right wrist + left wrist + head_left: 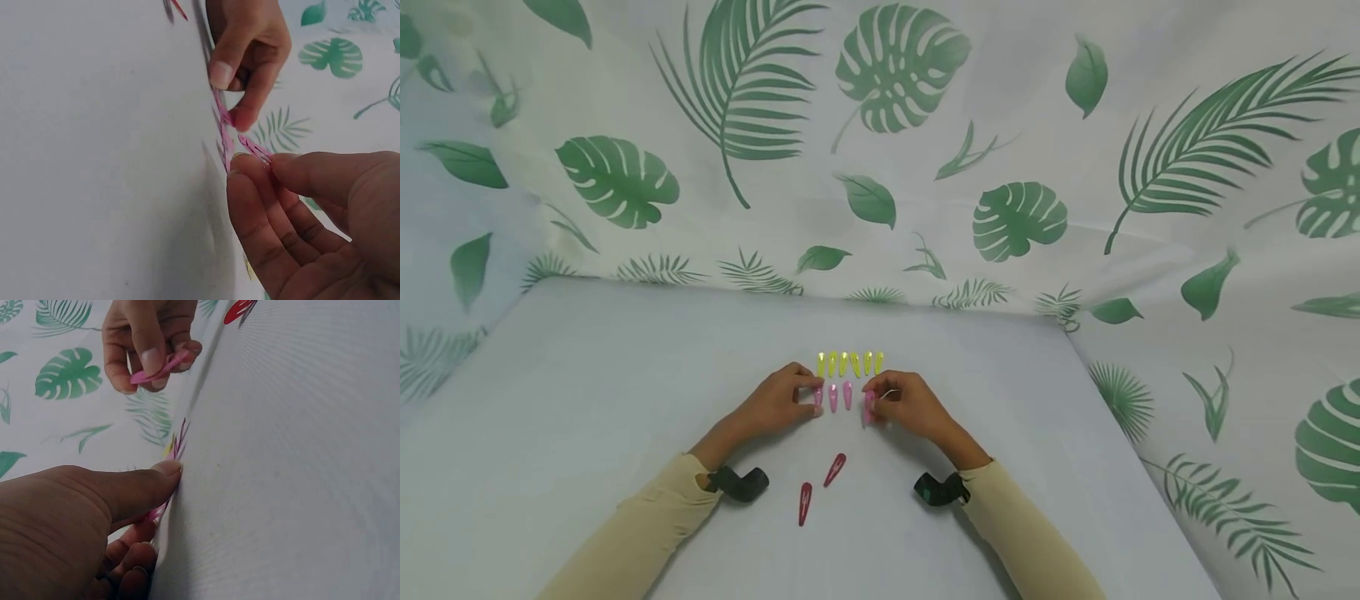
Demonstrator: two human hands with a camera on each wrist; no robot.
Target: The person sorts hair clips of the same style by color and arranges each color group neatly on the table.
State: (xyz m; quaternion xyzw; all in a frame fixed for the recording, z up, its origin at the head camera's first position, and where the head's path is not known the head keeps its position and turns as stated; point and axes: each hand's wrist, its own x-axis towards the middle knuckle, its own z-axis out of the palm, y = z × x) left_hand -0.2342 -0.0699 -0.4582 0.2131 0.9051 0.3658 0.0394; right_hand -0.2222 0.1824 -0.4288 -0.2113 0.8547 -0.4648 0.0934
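On the white table, a row of yellow snap hair clips [844, 364] lies side by side, and below it are pink snap hair clips [833, 398]. My left hand [778, 402] pinches the leftmost pink clip [818, 397] between thumb and finger at its two ends, on the table. To the right of the pink row, my right hand [916, 406] pinches another pink clip [255, 149] between thumb and fingertips. In the left wrist view this pink clip [145, 378] is lifted off the table.
Nearer the front of the table lie two dark red snap hair clips: one tilted [835, 470], one nearly upright in view [805, 504]. A leaf-printed cloth [925, 167] hangs behind and beside the table. Each wrist wears a black camera mount [741, 483].
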